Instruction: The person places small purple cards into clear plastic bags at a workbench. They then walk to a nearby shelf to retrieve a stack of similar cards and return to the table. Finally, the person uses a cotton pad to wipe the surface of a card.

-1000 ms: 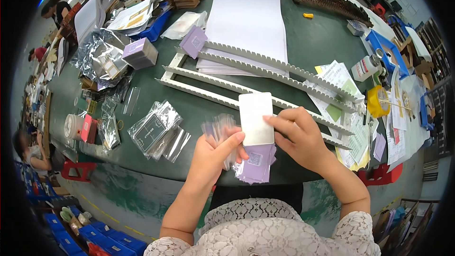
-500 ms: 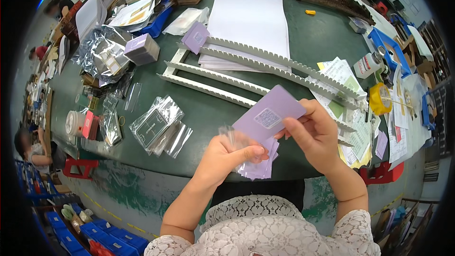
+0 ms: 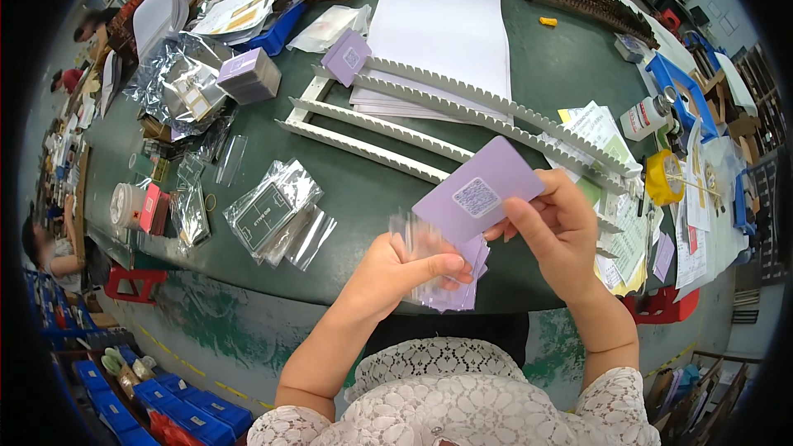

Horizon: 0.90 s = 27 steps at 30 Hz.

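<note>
A purple card (image 3: 446, 206) with a white square code faces up, its right end pinched between the thumb and fingers of my right hand (image 3: 557, 239). Its lower left part sits just above my left hand (image 3: 388, 277). That hand is closed around a bundle of purple cards (image 3: 457, 296), with crinkled clear plastic (image 3: 410, 235) rising past the fingers. Beyond my hands lies a white notched rack (image 3: 388, 134) with toothed rails. Another purple card (image 3: 345, 58) leans at the rack's far left end.
A block of purple cards (image 3: 250, 76) stands at left beside crumpled clear wrap (image 3: 178, 87). Clear plastic sleeves (image 3: 273, 211) lie nearer. White paper sheets (image 3: 438, 8) spread behind the rack; printed papers (image 3: 615, 239), yellow tape (image 3: 663, 177) and a white bottle (image 3: 644, 117) are at right.
The card in my right hand has risen slightly and moved a little to the right. My left hand keeps its grip on the bundle.
</note>
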Tool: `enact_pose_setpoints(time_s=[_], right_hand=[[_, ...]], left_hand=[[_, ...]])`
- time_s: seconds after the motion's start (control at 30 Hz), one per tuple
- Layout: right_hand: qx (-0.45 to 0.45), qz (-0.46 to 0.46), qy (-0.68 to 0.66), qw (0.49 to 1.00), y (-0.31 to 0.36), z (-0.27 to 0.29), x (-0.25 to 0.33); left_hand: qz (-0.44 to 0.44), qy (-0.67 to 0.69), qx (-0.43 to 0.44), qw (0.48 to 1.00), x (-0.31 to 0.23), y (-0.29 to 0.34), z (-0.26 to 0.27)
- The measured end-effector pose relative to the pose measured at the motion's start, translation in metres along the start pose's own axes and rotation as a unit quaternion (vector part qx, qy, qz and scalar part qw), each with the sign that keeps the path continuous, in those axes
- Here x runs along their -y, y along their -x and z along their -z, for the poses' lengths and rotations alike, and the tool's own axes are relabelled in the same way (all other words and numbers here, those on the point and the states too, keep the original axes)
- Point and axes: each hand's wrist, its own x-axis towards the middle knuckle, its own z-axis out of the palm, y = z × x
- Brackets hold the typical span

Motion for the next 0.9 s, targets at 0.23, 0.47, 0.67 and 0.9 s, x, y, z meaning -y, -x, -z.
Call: enact_pose_setpoints(time_s=[0.23,0.47,0.67,0.9], right_hand=[[0.011,-0.055,0.028,0.998,0.005,0.008,-0.005],[0.032,-0.157,0.002,0.987,-0.001,0.017,-0.009],[0.034,-0.187,-0.013,0.982,0.001,0.016,-0.006],[0.115,-0.209,-0.005,0.971,0.004,0.012,-0.015]], left_hand=[[0.021,0.023,-0.001,1.000,-0.006,0.001,-0.002],[0.060,0.043,-0.013,0.997,-0.006,0.000,-0.006],[0.071,0.054,-0.024,0.996,-0.001,-0.001,-0.002],[0.053,0.020,-0.007,0.998,0.004,-0.004,0.000]])
